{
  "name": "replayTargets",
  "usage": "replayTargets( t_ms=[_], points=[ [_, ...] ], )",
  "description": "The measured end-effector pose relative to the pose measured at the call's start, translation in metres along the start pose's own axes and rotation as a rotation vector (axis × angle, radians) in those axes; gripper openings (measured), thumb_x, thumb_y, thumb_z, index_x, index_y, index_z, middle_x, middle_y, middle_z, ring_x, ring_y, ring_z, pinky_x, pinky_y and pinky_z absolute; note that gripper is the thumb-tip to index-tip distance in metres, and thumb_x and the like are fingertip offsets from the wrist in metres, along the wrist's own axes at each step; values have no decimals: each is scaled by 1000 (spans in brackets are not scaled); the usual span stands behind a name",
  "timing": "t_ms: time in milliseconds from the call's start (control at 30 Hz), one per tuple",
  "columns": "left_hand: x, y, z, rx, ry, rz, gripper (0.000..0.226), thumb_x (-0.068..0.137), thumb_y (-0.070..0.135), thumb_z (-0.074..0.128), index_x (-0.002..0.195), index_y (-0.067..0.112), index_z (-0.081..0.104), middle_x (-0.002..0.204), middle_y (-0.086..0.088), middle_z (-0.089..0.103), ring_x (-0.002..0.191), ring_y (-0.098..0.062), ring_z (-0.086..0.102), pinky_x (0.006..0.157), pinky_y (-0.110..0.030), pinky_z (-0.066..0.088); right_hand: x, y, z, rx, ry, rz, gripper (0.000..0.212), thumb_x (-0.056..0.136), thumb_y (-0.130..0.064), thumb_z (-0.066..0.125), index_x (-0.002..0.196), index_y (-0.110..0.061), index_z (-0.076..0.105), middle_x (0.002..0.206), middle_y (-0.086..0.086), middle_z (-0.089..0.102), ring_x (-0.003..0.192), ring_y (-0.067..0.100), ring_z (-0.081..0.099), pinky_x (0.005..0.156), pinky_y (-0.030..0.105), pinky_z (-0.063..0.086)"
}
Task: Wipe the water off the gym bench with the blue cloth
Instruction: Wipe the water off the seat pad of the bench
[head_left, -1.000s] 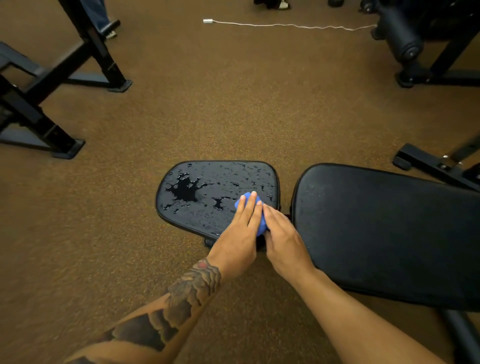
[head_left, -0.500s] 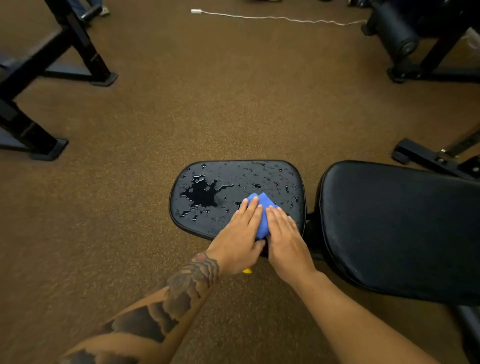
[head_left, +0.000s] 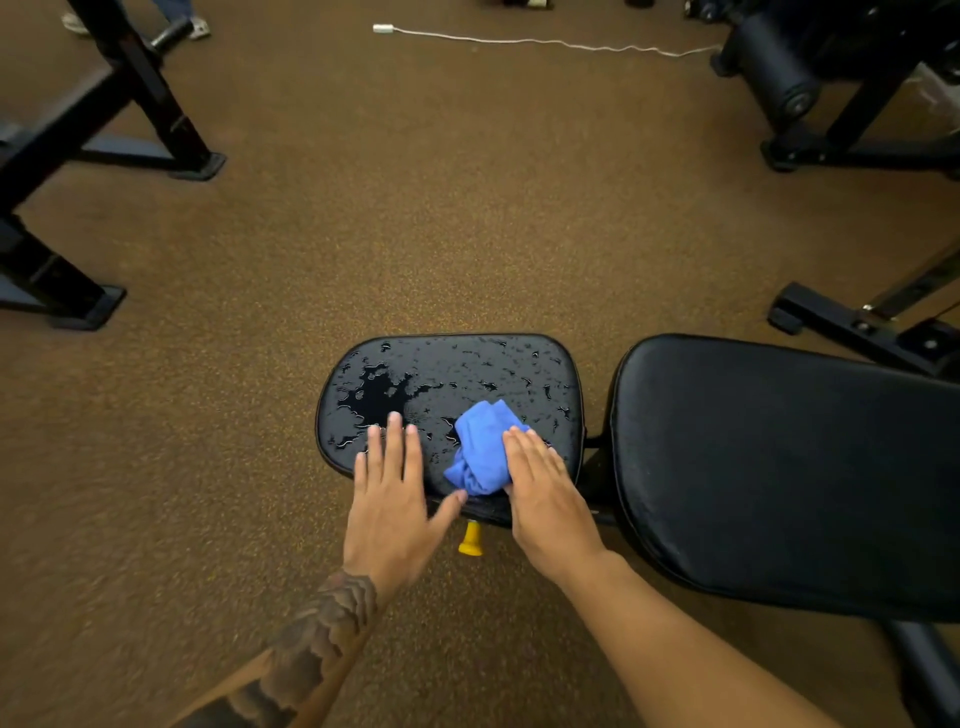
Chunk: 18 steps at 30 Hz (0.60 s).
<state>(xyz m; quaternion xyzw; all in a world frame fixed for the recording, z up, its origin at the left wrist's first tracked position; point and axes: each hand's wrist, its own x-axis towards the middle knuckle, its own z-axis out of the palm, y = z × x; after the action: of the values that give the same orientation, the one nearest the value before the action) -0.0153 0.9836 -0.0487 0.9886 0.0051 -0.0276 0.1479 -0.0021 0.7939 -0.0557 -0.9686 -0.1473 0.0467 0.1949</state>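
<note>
Right hand (head_left: 545, 493) on blue cloth (head_left: 480, 447)

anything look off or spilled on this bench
Water is pooled and beaded across the small seat pad, with the biggest puddle at its left end. The blue cloth lies bunched under the right hand. The long pad looks dry.

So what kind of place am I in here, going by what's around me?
Most likely a gym. You're at a padded black bench, its seat pad wet and its back pad beside it. Black steel equipment frames stand on a speckled brown floor, and a padded roller sits on another machine.
</note>
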Motion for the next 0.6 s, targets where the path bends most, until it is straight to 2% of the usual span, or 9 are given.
replayTargets(
  t_ms=[67,133,267,333,433,600],
  points=[
    [1,-5,7,109,-52,81,93,87,73,24,150,6,17,160,-11,7,147,-30,2,116,-48,18,0,1,-1,6,-4,-16,67,95,-5,43,152,-12,8,160,5,12,148,18,4,119,33,2],
    [4,-11,11,159,-96,89,94,88,76,17,149,4,23,158,-12,13,146,-31,10,114,-50,25,0,2,-1,19,-13,-26,66,95,-6,43,152,-12,9,160,5,12,148,19,4,120,38,7],
    [4,-14,14,217,-105,116,95,88,77,13,149,5,16,159,-12,11,146,-29,8,115,-46,17,-2,-3,-5,31,-12,-10,64,97,-20,46,152,-11,14,158,9,19,147,24,11,117,45,18],
    [4,-14,15,208,-102,119,95,87,77,12,150,6,15,159,-11,8,146,-29,5,115,-45,15,-2,-10,-9,3,2,-11,68,95,-32,47,152,-16,14,155,12,24,144,29,18,117,47,19],
    [4,-16,16,176,-106,123,96,86,78,12,151,7,12,160,-9,4,147,-26,-1,116,-44,10,3,-19,-6,-75,20,10,63,90,-36,41,149,-22,24,152,16,27,138,37,27,112,52,26],
    [4,-17,16,157,-91,149,95,86,77,14,151,7,13,160,-9,4,147,-27,0,116,-44,8,-7,-29,6,-154,32,78,54,92,-35,31,142,-17,40,156,9,25,143,38,19,110,58,27]
  ],
)
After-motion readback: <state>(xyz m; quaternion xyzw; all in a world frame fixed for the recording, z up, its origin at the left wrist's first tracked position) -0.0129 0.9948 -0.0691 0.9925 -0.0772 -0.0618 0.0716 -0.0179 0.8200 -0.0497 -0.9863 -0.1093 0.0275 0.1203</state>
